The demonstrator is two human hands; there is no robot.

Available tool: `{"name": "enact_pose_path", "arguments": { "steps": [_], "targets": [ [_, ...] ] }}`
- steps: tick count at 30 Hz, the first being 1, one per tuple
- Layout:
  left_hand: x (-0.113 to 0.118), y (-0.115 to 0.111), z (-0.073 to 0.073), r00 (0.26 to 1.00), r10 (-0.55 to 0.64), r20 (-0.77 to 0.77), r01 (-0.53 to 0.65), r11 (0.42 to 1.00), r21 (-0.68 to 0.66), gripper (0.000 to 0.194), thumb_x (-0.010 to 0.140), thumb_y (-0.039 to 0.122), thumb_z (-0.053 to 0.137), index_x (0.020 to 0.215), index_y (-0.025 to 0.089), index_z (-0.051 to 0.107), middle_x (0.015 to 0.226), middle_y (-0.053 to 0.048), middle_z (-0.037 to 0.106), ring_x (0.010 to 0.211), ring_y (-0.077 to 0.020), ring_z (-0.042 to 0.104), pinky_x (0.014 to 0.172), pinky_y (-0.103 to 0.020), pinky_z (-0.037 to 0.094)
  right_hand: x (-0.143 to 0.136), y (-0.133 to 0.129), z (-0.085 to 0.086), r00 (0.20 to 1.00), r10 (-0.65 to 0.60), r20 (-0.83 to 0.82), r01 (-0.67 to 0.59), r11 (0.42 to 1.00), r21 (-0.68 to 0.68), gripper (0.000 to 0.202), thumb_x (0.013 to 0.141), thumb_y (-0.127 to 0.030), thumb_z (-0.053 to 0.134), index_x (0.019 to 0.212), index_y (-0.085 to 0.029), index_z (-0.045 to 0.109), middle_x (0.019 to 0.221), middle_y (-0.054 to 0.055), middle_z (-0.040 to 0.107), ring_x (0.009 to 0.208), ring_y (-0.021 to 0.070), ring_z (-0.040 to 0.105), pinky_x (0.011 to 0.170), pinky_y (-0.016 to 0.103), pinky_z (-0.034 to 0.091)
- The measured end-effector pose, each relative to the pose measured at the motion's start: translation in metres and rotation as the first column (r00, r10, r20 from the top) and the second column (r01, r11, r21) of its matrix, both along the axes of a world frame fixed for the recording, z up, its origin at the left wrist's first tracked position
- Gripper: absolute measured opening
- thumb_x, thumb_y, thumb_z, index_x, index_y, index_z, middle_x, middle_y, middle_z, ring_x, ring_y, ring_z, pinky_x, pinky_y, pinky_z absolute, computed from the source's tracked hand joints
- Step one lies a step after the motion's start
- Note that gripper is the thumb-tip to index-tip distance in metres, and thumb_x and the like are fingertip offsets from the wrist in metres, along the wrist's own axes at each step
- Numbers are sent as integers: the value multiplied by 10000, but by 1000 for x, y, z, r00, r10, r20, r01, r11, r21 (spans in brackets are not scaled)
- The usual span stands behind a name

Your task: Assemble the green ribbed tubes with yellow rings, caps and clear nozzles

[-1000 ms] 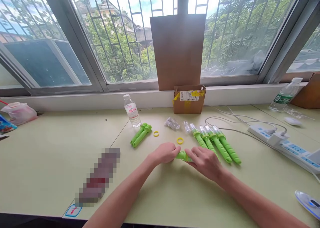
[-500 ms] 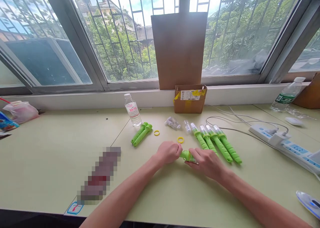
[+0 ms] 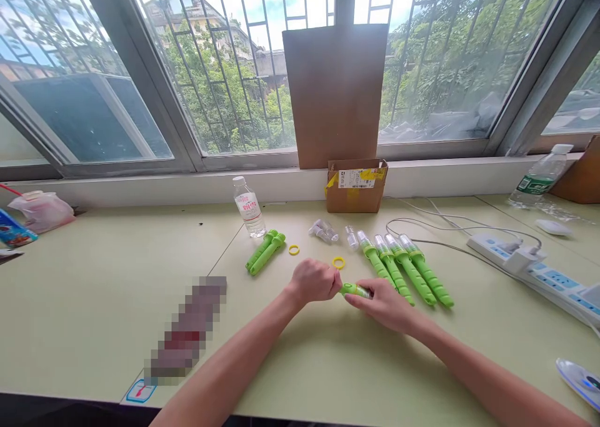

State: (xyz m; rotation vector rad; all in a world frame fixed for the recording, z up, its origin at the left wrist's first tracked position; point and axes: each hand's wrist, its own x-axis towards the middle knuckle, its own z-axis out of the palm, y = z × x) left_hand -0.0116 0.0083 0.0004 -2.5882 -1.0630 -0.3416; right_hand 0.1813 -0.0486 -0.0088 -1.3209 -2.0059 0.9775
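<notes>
My left hand [image 3: 315,281] is closed round one end of a green tube [image 3: 349,289] near the middle of the table. The fingers of my right hand [image 3: 385,303] are closed on its other end, where a clear part shows. Just beyond my hands lies a yellow ring [image 3: 338,263], with a second yellow ring [image 3: 294,250] farther left. Two green tubes [image 3: 268,253] rest side by side left of the rings. Several green tubes with clear tops [image 3: 424,271] lie in a row to the right. Clear caps [image 3: 323,231] are grouped behind my hands.
A water bottle [image 3: 250,208] stands behind the two tubes. At the back is a cardboard box [image 3: 356,195]. A power strip [image 3: 553,280] with cables lies right, near another bottle [image 3: 539,180]. A pixelated item [image 3: 187,327] lies left, and a pink bag [image 3: 42,211] far left.
My right hand has turned slightly on the green tube, and its fingers now cover the clear end differently. My left hand has tilted a little and still grips the tube.
</notes>
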Motion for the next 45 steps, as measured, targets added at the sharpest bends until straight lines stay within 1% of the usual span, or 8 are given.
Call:
{"name": "enact_pose_path", "arguments": {
  "steps": [4, 9, 17, 22, 31, 38, 41, 45],
  "targets": [
    [-1, 0, 0, 998, -55, 17, 54, 997, 58, 371, 840, 264, 349, 577, 160, 591, 478, -64, 533, 440, -150, 492, 460, -268, 217, 1, 2, 0, 995, 27, -95, -42, 986, -160, 451, 842, -556, 471, 589, -193, 385, 496, -67, 306, 444, 69, 269, 427, 233, 175],
    [1, -3, 2, 999, 18, 40, -17, 999, -28, 347, 847, 251, 345, 613, 161, 584, 528, -58, 553, 466, -148, 481, 483, -268, 218, 0, 2, -11, 986, -97, 135, 66, 973, 219, 370, 805, -494, 572, 625, -184, 480, 541, -63, 359, 505, 81, 300, 482, 233, 214],
    [-1, -8, 7, 978, 208, 24, -165, 839, -519, 451, 877, 318, 293, 478, 183, 456, 444, 1, 415, 384, -114, 284, 437, -276, 185, 1, -4, -17, 831, -270, 486, -227, 633, 740, 295, 938, -387, 439, 887, -170, 633, 696, 41, 593, 603, 138, 501, 542, 286, 237],
    [2, -7, 2, 982, 189, 10, -160, 859, -486, 466, 884, 315, 288, 494, 180, 504, 453, -12, 457, 396, -123, 336, 448, -285, 205, 1, -5, -14, 807, -282, 519, -270, 606, 748, 353, 935, -432, 432, 850, -153, 631, 653, 46, 598, 558, 144, 507, 525, 298, 226],
    [10, -4, -2, 989, 138, -49, -146, 960, -241, 556, 909, 308, 253, 540, 160, 641, 512, -78, 598, 430, -152, 492, 477, -280, 238, -1, -7, -11, 835, -244, 493, -62, 849, 525, 331, 870, -488, 508, 793, -178, 594, 666, 33, 624, 512, 137, 495, 503, 277, 203],
    [3, -1, -1, 999, 45, -3, -45, 998, -47, 372, 812, 278, 375, 560, 167, 625, 489, -64, 585, 404, -147, 480, 456, -248, 216, -5, -5, 2, 987, -93, 130, 73, 986, 151, 394, 832, -487, 529, 605, -189, 407, 532, -61, 351, 503, 82, 311, 490, 240, 208],
    [-1, 1, -2, 995, -68, 69, 58, 990, 129, 326, 773, 262, 398, 507, 169, 561, 425, -39, 518, 368, -126, 432, 445, -258, 158, -6, -4, 3, 996, -30, -82, 20, 992, -125, 453, 830, -532, 512, 592, -196, 325, 532, -70, 269, 485, 69, 250, 453, 235, 170],
    [-4, 3, 0, 948, -284, 142, 199, 880, 432, 306, 744, 252, 395, 455, 183, 467, 391, -13, 432, 354, -113, 362, 450, -285, 136, -5, -5, 6, 950, -61, -306, -107, 858, -502, 479, 801, -638, 501, 654, -205, 360, 534, -75, 287, 461, 65, 249, 407, 223, 122]
  ]
}}
